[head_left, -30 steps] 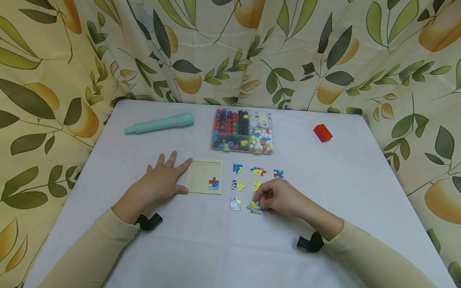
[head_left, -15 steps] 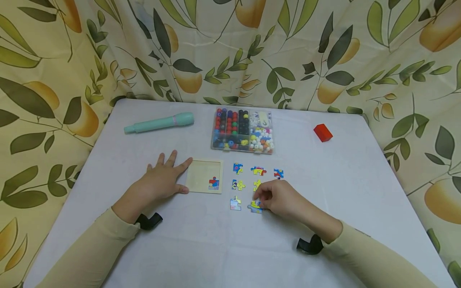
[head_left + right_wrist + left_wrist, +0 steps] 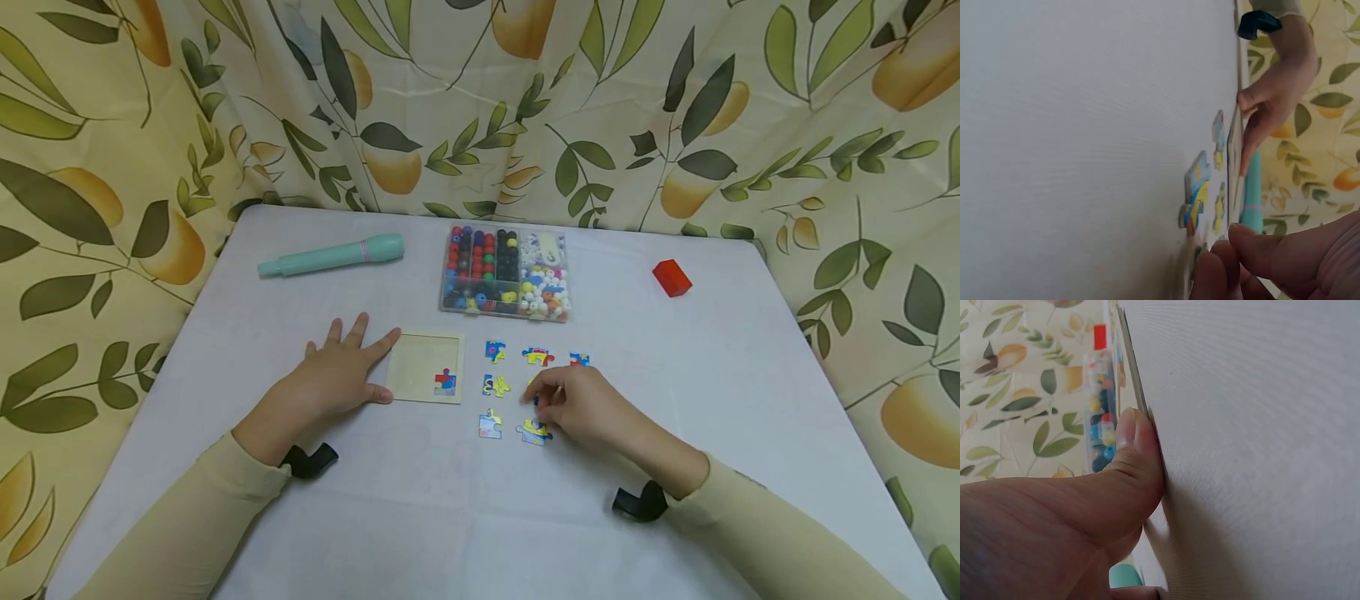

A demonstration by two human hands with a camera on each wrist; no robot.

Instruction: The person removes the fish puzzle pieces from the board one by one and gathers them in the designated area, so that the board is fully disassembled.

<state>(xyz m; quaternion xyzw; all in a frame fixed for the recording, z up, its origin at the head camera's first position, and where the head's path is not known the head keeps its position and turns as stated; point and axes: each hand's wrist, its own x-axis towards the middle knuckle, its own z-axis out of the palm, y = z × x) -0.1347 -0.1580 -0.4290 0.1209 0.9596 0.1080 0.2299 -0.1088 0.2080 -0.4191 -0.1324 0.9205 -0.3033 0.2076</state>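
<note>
My left hand (image 3: 333, 375) is spread on the table, its thumb and index finger touching the left edge of a shallow wooden puzzle tray (image 3: 412, 367). One jigsaw piece (image 3: 445, 382) lies in the tray's lower right corner. Right of the tray, several colourful pieces lie in loose rows. My right hand (image 3: 581, 404) is among them, thumb and fingertips pinching the middle puzzle piece (image 3: 536, 401), which they mostly hide. Just below lies a blue and yellow piece (image 3: 533, 432), apart from the fingers. In the right wrist view, the right thumb (image 3: 1244, 240) and fingers are curled close together.
A clear box of beads (image 3: 504, 271) stands behind the pieces. To its left lies a mint-green tube-shaped object (image 3: 330, 257), and at the back right a red block (image 3: 672, 277). A patterned curtain (image 3: 480, 108) hangs behind the white-covered table.
My right hand has left the blue and yellow bottom piece and moved slightly up to the middle piece, now covering it. The left hand and the tray have stayed put.
</note>
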